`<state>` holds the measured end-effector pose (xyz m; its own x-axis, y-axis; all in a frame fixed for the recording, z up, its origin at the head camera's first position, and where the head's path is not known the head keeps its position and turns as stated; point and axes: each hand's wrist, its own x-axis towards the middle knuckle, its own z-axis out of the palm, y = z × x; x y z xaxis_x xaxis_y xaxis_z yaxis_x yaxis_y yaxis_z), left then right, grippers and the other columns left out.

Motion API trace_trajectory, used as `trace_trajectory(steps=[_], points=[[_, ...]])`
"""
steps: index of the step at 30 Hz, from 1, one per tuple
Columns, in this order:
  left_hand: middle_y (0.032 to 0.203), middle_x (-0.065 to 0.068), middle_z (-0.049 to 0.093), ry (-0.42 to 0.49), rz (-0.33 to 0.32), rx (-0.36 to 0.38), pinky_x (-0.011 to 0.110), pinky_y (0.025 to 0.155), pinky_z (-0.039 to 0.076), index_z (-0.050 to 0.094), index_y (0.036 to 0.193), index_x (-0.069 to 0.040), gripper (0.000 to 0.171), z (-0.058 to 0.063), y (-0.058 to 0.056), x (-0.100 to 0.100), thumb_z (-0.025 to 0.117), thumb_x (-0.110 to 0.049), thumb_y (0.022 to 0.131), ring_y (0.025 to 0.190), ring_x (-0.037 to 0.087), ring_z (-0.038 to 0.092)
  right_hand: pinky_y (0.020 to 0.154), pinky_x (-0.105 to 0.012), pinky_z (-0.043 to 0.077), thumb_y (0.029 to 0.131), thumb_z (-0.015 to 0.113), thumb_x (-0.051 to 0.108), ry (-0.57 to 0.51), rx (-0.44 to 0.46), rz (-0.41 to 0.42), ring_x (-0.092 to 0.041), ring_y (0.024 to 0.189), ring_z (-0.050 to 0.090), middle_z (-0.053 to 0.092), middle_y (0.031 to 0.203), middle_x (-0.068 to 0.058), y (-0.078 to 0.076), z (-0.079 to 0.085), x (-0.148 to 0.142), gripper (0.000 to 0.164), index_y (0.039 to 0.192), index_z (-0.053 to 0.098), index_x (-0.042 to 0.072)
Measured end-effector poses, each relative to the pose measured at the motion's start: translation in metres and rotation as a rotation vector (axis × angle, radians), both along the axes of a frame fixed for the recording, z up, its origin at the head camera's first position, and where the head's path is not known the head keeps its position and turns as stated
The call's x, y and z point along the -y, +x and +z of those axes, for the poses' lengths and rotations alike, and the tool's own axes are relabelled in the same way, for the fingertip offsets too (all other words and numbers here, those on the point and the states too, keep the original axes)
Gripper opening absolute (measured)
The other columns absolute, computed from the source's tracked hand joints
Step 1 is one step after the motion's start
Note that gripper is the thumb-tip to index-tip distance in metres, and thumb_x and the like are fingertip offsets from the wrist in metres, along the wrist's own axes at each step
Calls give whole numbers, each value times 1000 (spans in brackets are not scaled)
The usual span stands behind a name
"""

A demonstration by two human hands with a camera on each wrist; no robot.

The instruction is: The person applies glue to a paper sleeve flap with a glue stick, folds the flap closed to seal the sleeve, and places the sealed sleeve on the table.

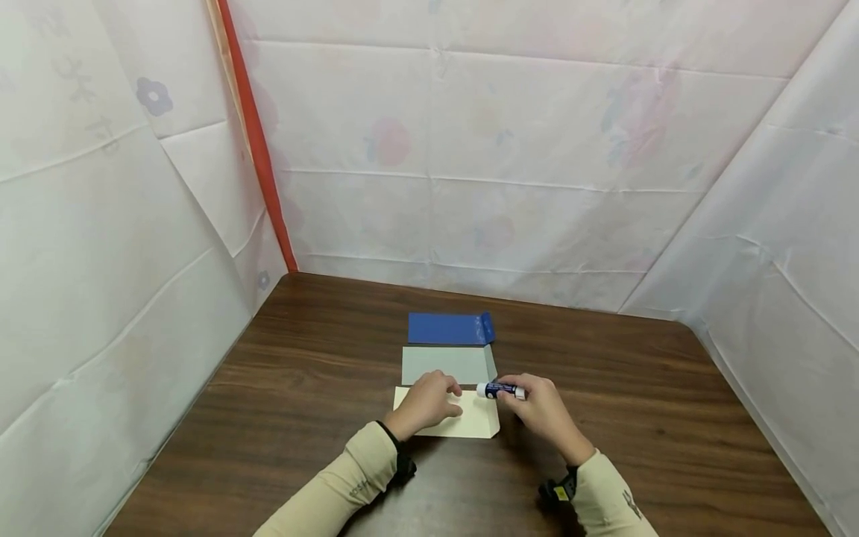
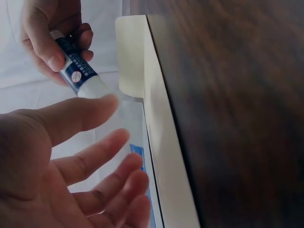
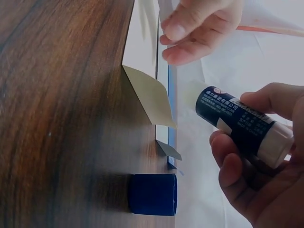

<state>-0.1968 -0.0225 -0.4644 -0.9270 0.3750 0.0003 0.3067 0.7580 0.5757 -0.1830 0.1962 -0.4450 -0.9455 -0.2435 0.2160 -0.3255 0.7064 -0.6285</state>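
Note:
My right hand [image 1: 540, 406] grips an uncapped glue stick [image 1: 500, 391] with a navy label, its white tip pointing left. Beneath it lies a cream envelope [image 1: 463, 426], whose flap [image 3: 151, 95] stands partly raised at the right end. My left hand [image 1: 429, 403] hovers over the envelope's left part with fingers spread and nothing held; its thumb is near the glue tip. In the right wrist view, the blue glue cap [image 3: 153, 194] stands on the table close to the flap.
Behind the cream envelope lie a grey-green envelope [image 1: 443, 365] and a blue envelope [image 1: 444, 328], flaps to the right. The blue flap [image 1: 488, 328] has shiny streaks. White patterned sheets [image 1: 470, 149] enclose the dark wooden table [image 1: 302, 358] at the back and sides.

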Motion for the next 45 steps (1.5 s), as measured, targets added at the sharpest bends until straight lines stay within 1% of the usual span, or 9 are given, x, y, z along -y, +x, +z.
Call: trace_trajectory(steps=[6,16,20,24,28,32,34,39,45], points=[[96,4,65,-103,-54,2,33,81,51,75,100,-11,30,0,1,1,84,-21,74,90,22,60,59,-20,43,87,72,15,31,75,27,-8,71,54,73,93,-4,-2,1,2,12,97,76,10],[101,2,59,-204,-99,-27,29,78,47,72,108,-13,40,2,7,-1,85,-19,71,86,18,49,49,-20,35,87,72,17,120,95,75,-5,57,42,69,85,0,-5,-1,5,12,97,75,10],[101,3,59,-237,-109,-49,29,74,48,72,108,-14,40,3,8,-3,85,-20,71,86,19,50,52,-20,36,87,72,18,149,72,89,-5,60,44,71,86,0,-7,0,6,12,96,75,11],[100,2,58,-268,-113,-60,30,70,48,72,107,-14,37,4,8,-3,84,-21,72,86,19,50,60,-21,44,87,72,17,187,52,103,-7,70,54,73,90,-2,-8,0,7,12,96,76,10],[99,1,59,-285,-139,-100,28,65,47,74,99,-13,29,6,8,-3,83,-18,71,84,19,50,66,-25,49,85,74,17,229,25,103,-9,77,61,73,91,-3,-7,1,9,12,95,76,11],[93,0,59,-316,-189,-157,26,57,41,70,77,-14,13,7,7,-3,81,-14,70,78,17,48,62,-22,46,83,76,15,252,5,115,-8,72,57,71,87,-3,-5,2,9,13,96,77,10],[91,0,59,-332,-206,-174,25,54,39,64,69,-15,16,7,7,-3,80,-14,70,75,17,47,60,-21,44,83,76,13,261,2,131,-7,70,55,70,86,-4,-4,3,9,15,97,77,9],[92,0,60,-349,-207,-173,25,53,39,62,66,-16,18,5,7,-4,80,-13,69,76,17,49,62,-22,48,83,76,11,284,-9,171,-10,74,60,71,87,-5,1,4,8,17,99,76,5],[86,0,55,-319,-184,-126,26,51,35,53,60,-16,28,7,5,-6,78,-6,69,71,16,42,67,-25,52,82,76,11,296,-15,191,-12,79,64,71,88,-4,7,7,8,16,97,76,6]])
